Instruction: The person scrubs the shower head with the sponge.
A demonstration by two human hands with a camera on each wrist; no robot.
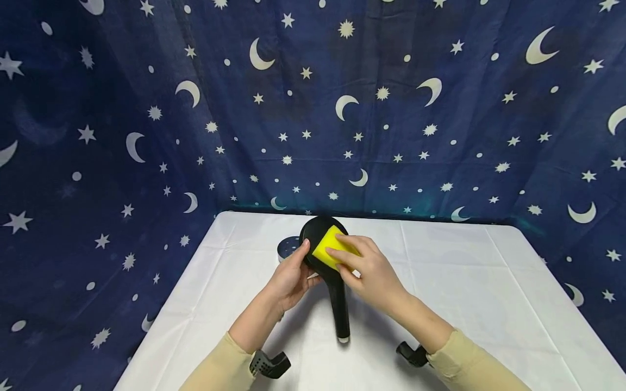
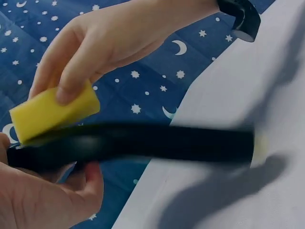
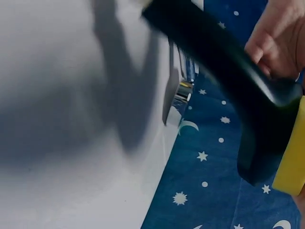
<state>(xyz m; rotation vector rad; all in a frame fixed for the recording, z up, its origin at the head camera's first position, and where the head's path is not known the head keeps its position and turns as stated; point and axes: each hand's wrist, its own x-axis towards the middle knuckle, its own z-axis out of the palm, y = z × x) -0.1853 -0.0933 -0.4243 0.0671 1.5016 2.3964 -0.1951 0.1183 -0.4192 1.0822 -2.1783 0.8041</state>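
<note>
A black hand-held shower head (image 1: 338, 309) is held up above the table, its round head at the top and its handle pointing down to a pale end. My left hand (image 1: 289, 279) grips the rim of the head from the left, thumb on the near side. Pinched in the fingers of my right hand (image 1: 374, 271) is a yellow sponge (image 1: 332, 248), which lies against the face of the head. In the left wrist view the sponge (image 2: 52, 114) sits on top of the blurred shower head (image 2: 167, 143). Most of the face is hidden under the sponge.
Behind the left hand a round, shiny metallic object (image 1: 287, 247) stands on the white-covered table (image 1: 469, 304); its kind is unclear. A dark blue cloth (image 1: 313, 119) with moons and stars hangs behind the table. Black camera mounts (image 1: 270, 365) sit on both wrists.
</note>
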